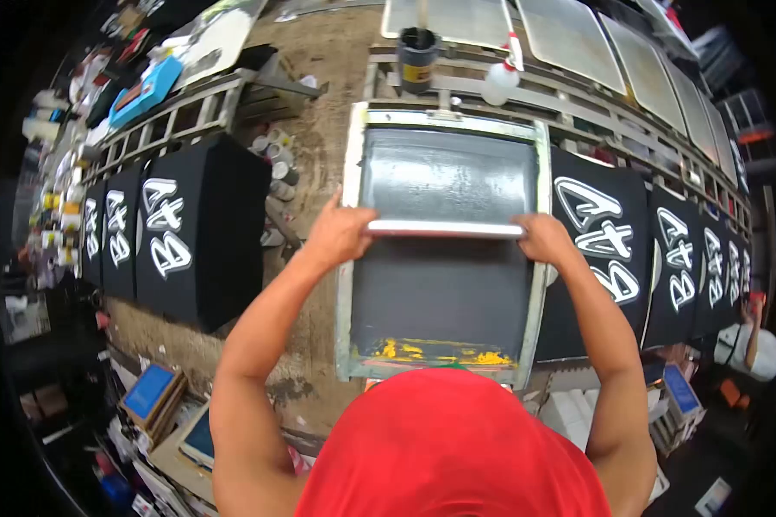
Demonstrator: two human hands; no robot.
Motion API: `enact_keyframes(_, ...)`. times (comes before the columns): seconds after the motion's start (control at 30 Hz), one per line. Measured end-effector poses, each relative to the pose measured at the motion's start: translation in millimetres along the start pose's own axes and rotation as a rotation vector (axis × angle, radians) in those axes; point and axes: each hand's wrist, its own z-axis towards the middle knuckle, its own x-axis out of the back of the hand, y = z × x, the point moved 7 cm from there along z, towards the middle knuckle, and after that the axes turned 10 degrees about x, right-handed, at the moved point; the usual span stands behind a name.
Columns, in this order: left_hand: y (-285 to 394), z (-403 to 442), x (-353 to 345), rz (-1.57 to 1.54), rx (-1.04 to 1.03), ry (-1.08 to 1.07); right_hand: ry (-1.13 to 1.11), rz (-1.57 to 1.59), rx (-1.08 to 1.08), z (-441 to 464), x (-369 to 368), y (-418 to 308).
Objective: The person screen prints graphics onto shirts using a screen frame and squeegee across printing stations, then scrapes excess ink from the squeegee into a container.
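A framed printing screen [344, 293] lies in front of me, with glossy dark ink on its upper part and yellow smears near its bottom edge. A long squeegee [444, 228] spans the mesh crosswise, about midway down the frame. My left hand [343, 231] is closed round its left end, and my right hand [543, 239] grips the right end. Black fabric with a white printed design [595, 224] shows just right of the frame. What lies under the screen is hidden.
Black printed shirts [168, 224] hang in a row at left, more [677, 258] at right. Beyond the frame stand a dark ink bucket [417, 65] and a spray bottle [501, 82]. Another person [750, 349] is at far right. Stacked small screens [151, 395] sit lower left.
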Motion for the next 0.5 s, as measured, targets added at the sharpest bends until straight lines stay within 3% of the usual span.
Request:
enact_keyframes(0.03, -11, 42, -12, -0.033, 0.025, 0.035, 0.017, -0.064, -0.081, 27, 11, 22)
enact_keyframes(0.07, -12, 69, -8, 0.05, 0.155, -0.06, 0.167, -0.066, -0.042, 41, 15, 35)
enact_keyframes(0.1, -14, 92, -3, 0.135, 0.286, -0.154, 0.179, -0.118, -0.075, 57, 28, 38)
enact_keyframes(0.2, -54, 157, -37, 0.264, 0.206, -0.125, 0.267, -0.197, -0.068, 96, 41, 66)
enact_keyframes(0.27, -56, 170, -47, 0.318, 0.105, 0.013, 0.278, -0.146, -0.113, 108, 29, 90)
enact_keyframes(0.37, -39, 134, -46, 0.313, 0.21, 0.014, 0.188, -0.124, -0.2, 84, 16, 73)
enact_keyframes(0.4, -31, 111, -50, 0.377, 0.265, -0.103, 0.147, -0.136, -0.222, 68, 11, 61)
enact_keyframes(0.43, -23, 70, -56, 0.246, 0.121, 0.138, 0.152, -0.109, -0.219, 39, -5, 47)
enact_keyframes(0.47, -12, 28, -62, 0.219, 0.189, 0.032, 0.071, -0.109, -0.231, 5, -20, 23)
enact_keyframes(0.5, -2, -14, -73, 0.228, 0.376, -0.287, -0.024, -0.105, -0.261, -33, -42, -2)
